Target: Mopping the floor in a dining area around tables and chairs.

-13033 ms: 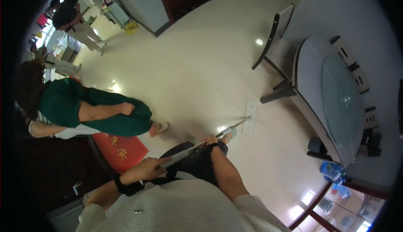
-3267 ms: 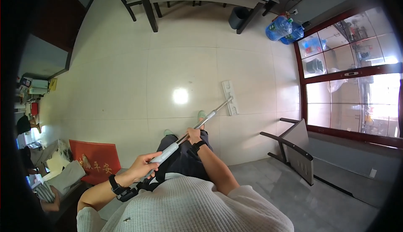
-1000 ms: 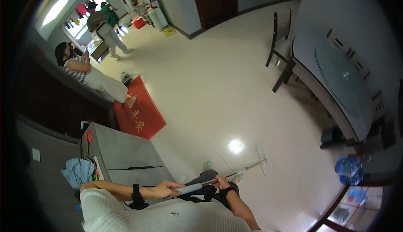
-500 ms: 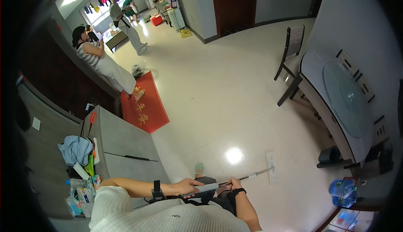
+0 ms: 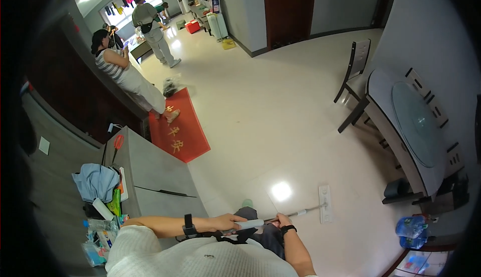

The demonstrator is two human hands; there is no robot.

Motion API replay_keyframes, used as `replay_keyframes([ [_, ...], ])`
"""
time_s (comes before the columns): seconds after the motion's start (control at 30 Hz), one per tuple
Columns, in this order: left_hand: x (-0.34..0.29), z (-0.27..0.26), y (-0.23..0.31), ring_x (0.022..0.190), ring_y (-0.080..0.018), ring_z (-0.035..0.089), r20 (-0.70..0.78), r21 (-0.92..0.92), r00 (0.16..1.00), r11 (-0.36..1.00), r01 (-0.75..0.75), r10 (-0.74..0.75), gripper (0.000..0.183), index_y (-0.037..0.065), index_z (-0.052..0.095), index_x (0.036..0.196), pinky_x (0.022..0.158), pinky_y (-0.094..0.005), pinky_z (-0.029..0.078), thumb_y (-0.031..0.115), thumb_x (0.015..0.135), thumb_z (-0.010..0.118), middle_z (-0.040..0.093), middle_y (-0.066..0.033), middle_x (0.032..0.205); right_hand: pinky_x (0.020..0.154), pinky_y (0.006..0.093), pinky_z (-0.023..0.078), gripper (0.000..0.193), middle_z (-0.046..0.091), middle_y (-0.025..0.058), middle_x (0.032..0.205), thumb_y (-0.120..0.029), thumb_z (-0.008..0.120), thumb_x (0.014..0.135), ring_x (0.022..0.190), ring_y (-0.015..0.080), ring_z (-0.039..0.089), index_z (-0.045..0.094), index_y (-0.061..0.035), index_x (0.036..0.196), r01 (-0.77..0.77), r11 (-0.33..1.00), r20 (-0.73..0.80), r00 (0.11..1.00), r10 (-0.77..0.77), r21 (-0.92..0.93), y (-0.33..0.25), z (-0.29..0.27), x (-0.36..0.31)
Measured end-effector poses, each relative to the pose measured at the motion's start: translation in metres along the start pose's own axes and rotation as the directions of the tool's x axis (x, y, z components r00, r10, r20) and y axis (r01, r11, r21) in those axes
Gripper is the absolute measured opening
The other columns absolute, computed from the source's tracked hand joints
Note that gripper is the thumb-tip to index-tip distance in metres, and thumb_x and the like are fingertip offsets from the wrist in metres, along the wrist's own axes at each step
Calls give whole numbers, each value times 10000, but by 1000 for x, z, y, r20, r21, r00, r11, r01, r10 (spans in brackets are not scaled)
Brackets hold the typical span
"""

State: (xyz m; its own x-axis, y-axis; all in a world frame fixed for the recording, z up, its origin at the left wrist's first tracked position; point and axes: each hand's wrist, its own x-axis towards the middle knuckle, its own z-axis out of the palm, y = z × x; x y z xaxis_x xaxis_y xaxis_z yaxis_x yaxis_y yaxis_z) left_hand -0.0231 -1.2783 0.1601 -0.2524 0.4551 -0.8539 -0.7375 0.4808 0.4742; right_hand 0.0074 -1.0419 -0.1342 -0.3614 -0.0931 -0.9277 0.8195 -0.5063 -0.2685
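A flat mop (image 5: 325, 216) lies with its white rectangular head on the tiled floor (image 5: 270, 126), right of centre. Its pole (image 5: 310, 209) runs left and back toward my body. Fingers wrapped, my left hand (image 5: 228, 223) grips the rear end of the pale handle (image 5: 250, 224). Further along, my right hand (image 5: 283, 221) closes round the thinner part of the pole. A dark band sits on each wrist. Below my hands, one of my feet (image 5: 247, 203) shows in a light green slipper.
Left stands a grey cabinet (image 5: 160, 169) with a blue cloth (image 5: 95, 181) and bottles on top. A red mat (image 5: 185, 141) lies beyond, one person (image 5: 120, 66) standing on it. Other people are farther back. At right are a round-topped table (image 5: 381, 89), a chair (image 5: 356, 66) and blue water jugs (image 5: 412, 229).
My view has shifted slightly, so the room sits a little lower and further right. Both hands keep their hold on the mop. My slippered foot shows less; a distant person has turned away.
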Motion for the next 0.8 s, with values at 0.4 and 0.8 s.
replay_keyframes([
  [0.4, -94, -95, -18, 409, -74, 404, -116, -49, 993, 999, 10, -15, 395, 131, 405, 1172, 367, -199, 342, 63, 784, 444, 464, -27, 613, 558, 332, 512, 123, 528, 115, 745, -95, 458, 700, 633, 216, 558, 466, -6, 785, -108, 980, 281, 947, 153, -169, 23, 142, 1],
  [0.8, -103, -106, -32, 399, -67, 417, -200, 58, 979, 997, 51, -38, 392, 118, 456, 1125, 341, -200, 336, 70, 742, 530, 493, -21, 582, 527, 364, 504, 122, 465, 118, 695, -43, 444, 650, 602, 242, 550, 419, 24, 750, -25, 1000, 249, 968, 26, -8, 54, 159, 12],
])
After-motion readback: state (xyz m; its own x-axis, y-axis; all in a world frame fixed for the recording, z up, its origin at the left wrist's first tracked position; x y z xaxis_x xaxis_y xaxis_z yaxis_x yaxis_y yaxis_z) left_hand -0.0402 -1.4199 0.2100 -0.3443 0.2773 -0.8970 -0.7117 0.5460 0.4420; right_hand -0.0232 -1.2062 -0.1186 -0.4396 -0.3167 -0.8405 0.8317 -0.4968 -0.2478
